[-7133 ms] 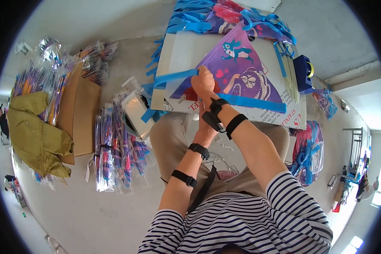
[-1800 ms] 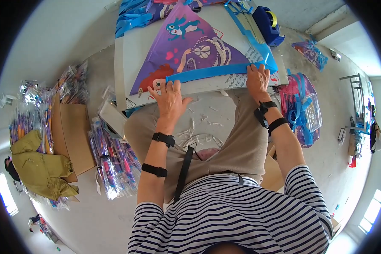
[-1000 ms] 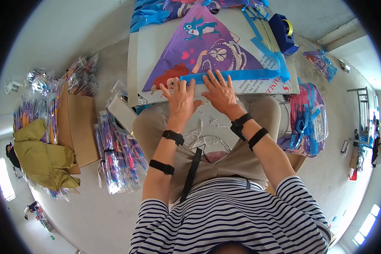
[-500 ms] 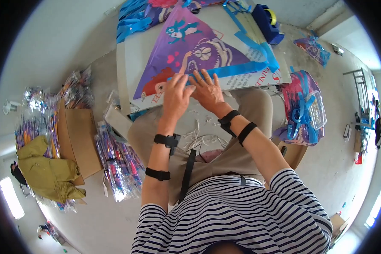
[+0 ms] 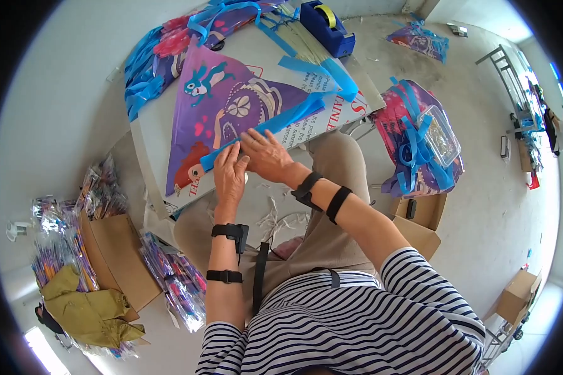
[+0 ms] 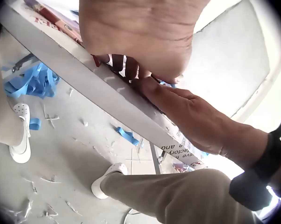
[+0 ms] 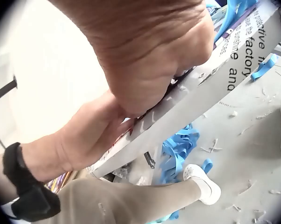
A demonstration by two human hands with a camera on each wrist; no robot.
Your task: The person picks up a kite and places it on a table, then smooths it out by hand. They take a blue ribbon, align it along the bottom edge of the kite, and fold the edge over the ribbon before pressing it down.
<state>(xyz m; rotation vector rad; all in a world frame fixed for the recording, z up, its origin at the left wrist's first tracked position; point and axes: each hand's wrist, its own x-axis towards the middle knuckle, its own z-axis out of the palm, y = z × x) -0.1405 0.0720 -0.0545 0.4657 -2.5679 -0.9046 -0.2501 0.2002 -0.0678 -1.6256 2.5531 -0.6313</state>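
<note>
On a white board (image 5: 151, 134) lies a purple triangular sheet (image 5: 191, 125) printed with a blue animal and a red-haired figure. A blue strip (image 5: 281, 119) runs along its near edge. My left hand (image 5: 230, 178) rests on the strip near its left end, fingers extended and close together. Beside it, touching or nearly so, my right hand (image 5: 269, 157) lies with spread fingers on the strip. In the left wrist view the right hand (image 6: 192, 109) is at the board's edge (image 6: 107, 102); the left fingertips are partly hidden. In the right wrist view the left hand (image 7: 91, 133) shows beyond the right palm.
A blue tape dispenser (image 5: 327, 28) stands at the board's far right corner, by pale sticks (image 5: 297, 37). Blue ribbons and printed sheets lie at the far left. Right of the board is a pink-purple bundle (image 5: 413, 137); cartons (image 5: 122, 259) and wrapped packs (image 5: 175, 281) are on the left.
The right hand has moved left along the strip to beside the left hand. The head view has turned, so the board appears more tilted. Earlier, both hands were together at the strip's left part.
</note>
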